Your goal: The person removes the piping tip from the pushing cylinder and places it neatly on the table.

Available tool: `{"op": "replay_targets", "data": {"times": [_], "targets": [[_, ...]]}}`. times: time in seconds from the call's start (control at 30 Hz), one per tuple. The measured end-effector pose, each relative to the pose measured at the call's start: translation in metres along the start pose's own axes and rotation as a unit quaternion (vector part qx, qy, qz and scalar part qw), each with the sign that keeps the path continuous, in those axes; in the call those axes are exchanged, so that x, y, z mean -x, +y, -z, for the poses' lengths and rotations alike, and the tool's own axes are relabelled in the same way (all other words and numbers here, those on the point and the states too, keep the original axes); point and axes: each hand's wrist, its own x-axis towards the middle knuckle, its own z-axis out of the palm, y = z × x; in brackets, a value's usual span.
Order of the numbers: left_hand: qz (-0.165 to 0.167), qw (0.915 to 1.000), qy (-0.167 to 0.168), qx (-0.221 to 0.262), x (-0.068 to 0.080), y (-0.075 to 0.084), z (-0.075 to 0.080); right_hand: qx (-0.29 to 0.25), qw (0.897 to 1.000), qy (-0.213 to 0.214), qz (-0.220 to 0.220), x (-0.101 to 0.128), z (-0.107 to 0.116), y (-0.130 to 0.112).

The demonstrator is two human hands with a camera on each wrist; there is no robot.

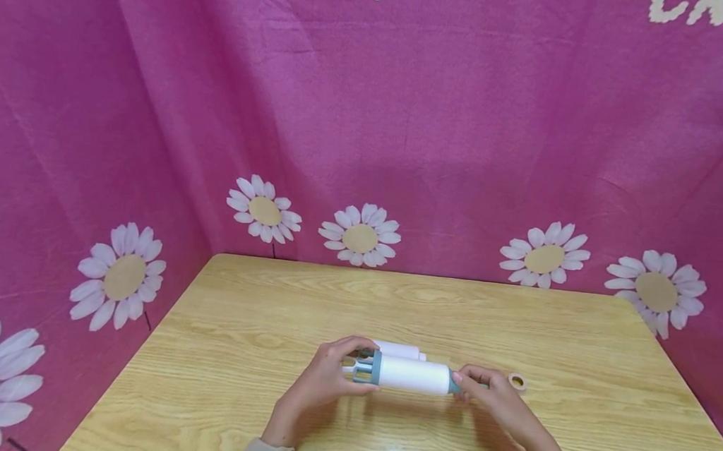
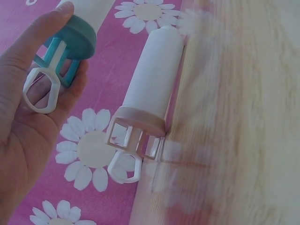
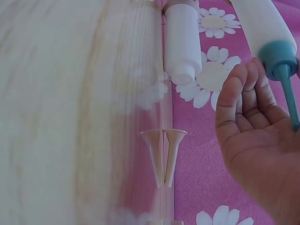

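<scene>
A white decorating syringe (image 1: 415, 375) with teal fittings lies sideways between both hands, raised over the table. My left hand (image 1: 326, 376) holds its handle end, thumb at the teal collar (image 2: 77, 37) and fingers behind the handle. A white plunger loop (image 2: 43, 91) sticks out by the palm. At the other end my right hand (image 1: 493, 394) pinches the teal cap (image 3: 277, 55), from which a long narrow teal nozzle (image 3: 288, 96) runs over the palm. Just behind lies a second white syringe (image 1: 398, 350), with a beige-pink collar and handle (image 2: 140, 123).
A small beige flared nozzle (image 1: 518, 381) stands on the wooden table (image 1: 253, 302) beyond my right hand. Behind and beside the table hangs a magenta cloth (image 1: 421, 117) printed with daisies.
</scene>
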Motion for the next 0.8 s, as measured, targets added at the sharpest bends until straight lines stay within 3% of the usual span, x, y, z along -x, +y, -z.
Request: {"op": "replay_targets", "data": {"times": [0.17, 0.43, 0.6, 0.8], "targets": [[-0.004, 1.0, 0.001, 0.002, 0.0009, -0.0013, -0.0005, -0.003, 1.0, 0.0, -0.005, 0.0001, -0.0005, -0.0005], [0.0, 0.9998, 0.009, 0.015, 0.0019, -0.0048, -0.0001, 0.023, 0.998, 0.037, 0.037, -0.0036, -0.0034, 0.0032], [0.0, 0.9998, 0.009, 0.015, 0.0017, -0.0058, 0.0008, 0.044, 0.994, 0.051, 0.091, -0.0046, -0.0049, 0.0044], [-0.006, 0.9999, 0.008, 0.008, 0.002, -0.0068, 0.0017, 0.082, 0.975, 0.072, 0.191, -0.0065, -0.0066, 0.0071]]}}
